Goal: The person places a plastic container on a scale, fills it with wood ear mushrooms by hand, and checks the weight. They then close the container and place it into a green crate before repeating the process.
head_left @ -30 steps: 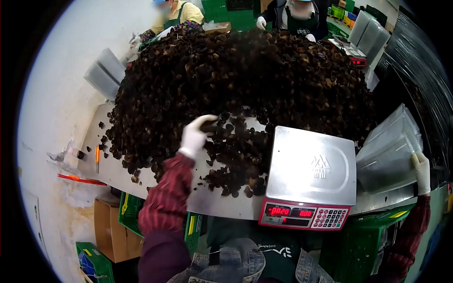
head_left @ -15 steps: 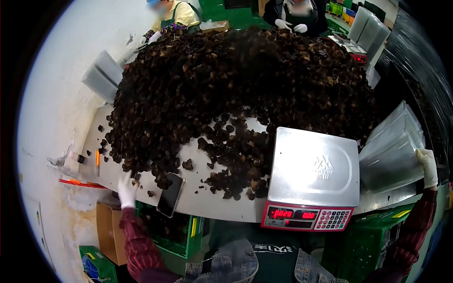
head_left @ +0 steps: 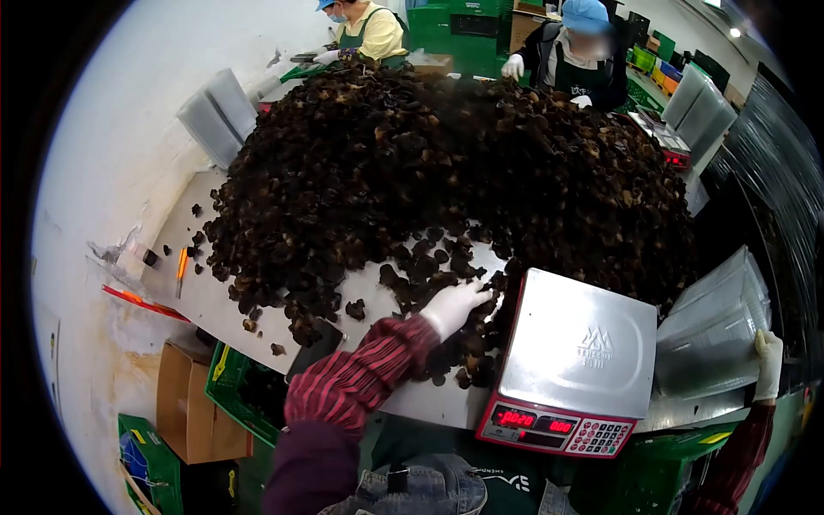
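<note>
My left hand (head_left: 457,309), in a white glove, reaches over a loose spread of dark wood ear mushrooms (head_left: 421,266) left of the scale. Its fingers stretch forward and to the right, the tips at the pieces; nothing shows in its grasp. At the far right, my gloved right hand (head_left: 768,365) has its fingers closed on the outer edge of a stack of clear plastic containers (head_left: 712,335). Between the hands stands a weighing scale (head_left: 579,343) with a bare steel pan and lit red digits. A large mushroom heap (head_left: 360,163) fills the table behind.
A phone (head_left: 319,343) lies at the table's front edge, partly behind my sleeve. An orange-handled tool (head_left: 182,264) is at left. Below are a cardboard box (head_left: 184,403) and green crates (head_left: 225,386). Two co-workers (head_left: 378,33) (head_left: 584,64) stand across the heap.
My left hand has moved right from beside the phone to the loose mushrooms near the scale. My right hand stays at the containers. The view has tilted up, showing more of the co-workers.
</note>
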Tool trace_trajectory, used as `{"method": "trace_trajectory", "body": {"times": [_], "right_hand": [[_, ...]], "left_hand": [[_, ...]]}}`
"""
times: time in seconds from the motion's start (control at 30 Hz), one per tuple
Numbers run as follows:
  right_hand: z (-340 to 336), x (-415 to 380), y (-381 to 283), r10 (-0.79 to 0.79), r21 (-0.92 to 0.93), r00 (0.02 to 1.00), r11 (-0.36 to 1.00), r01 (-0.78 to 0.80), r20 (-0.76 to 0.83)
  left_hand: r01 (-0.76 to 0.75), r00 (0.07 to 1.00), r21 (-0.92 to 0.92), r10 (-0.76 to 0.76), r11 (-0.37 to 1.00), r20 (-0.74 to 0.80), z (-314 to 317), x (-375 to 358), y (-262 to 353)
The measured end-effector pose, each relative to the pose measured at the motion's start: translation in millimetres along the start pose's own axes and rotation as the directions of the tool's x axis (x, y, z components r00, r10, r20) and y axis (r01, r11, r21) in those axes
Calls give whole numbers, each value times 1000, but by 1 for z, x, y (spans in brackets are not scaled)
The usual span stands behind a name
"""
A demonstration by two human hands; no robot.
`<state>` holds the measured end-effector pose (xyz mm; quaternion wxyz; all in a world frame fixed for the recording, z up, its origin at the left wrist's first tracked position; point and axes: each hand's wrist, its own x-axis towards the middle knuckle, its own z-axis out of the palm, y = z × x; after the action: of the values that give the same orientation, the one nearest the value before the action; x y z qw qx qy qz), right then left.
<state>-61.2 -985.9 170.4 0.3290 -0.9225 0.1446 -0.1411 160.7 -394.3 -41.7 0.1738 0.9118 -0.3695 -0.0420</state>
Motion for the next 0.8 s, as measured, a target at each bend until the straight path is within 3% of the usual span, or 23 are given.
{"method": "trace_trajectory", "body": {"times": [0.03, 0.1, 0.17, 0.23, 0.27, 0.3, 0.37, 0.43, 0.5, 0.57, 0.6, 0.63, 0.67, 0.7, 0.73, 0.77, 0.8], "right_hand": [[2, 0, 3, 12, -4, 998, 1000, -12, -60], [4, 1, 19, -27, -45, 984, 999, 19, -176], [3, 2, 30, 12, -37, 975, 999, -20, -224], [3, 1, 34, 8, -93, 965, 995, -34, -264], [5, -2, 31, 20, 25, 946, 1000, -13, -323], [7, -5, 26, 39, 139, 923, 990, 15, -383], [11, -6, 17, 29, 95, 896, 995, 14, -443], [9, -8, 11, 52, 162, 928, 987, 9, -369], [8, -11, 5, 54, 160, 935, 987, 3, -352], [9, -12, 3, 28, 121, 944, 993, 13, -330], [7, -12, 3, -3, 92, 949, 995, 34, -316], [8, -12, 4, 7, 93, 949, 995, 24, -316], [9, -11, 4, -5, 85, 939, 996, 37, -343], [9, -11, 5, -17, 75, 930, 996, 47, -367], [6, -11, 9, -33, 39, 935, 998, 50, -354], [5, -11, 9, -27, 34, 937, 999, 41, -349], [4, -11, 9, -25, 61, 942, 997, 48, -334]], "left_hand": [[41, 999, -62, -39, 997, 28, -8, -15, 3], [-43, 988, -166, 67, 985, 141, -14, -30, -1], [-218, 975, -281, 222, 935, -16, -26, -36, -17], [-191, 962, -159, 152, 969, -227, -58, -23, -45], [-142, 925, -107, 93, 984, -368, -79, -14, -68], [-57, 844, -107, -10, 993, -537, -100, -5, -94], [360, 695, -85, -328, 929, -640, -144, 9, -146], [746, 429, -2, -483, 666, -763, -145, 19, -183], [740, 493, -175, -700, 650, -516, -127, 28, -197], [686, 605, -170, -685, 707, -407, -103, 34, -189], [581, 720, -220, -621, 783, -308, -95, 29, -179], [501, 822, -61, -496, 864, -279, -80, 23, -160], [446, 892, 142, -427, 884, -146, -68, 19, -136], [322, 945, 206, -326, 924, -15, -55, 15, -111], [187, 982, 251, -173, 950, -74, -27, 4, -96], [104, 995, 303, -100, 947, -28, -33, -3, -68], [63, 997, 232, -51, 971, -56, -31, -10, -56]]}}
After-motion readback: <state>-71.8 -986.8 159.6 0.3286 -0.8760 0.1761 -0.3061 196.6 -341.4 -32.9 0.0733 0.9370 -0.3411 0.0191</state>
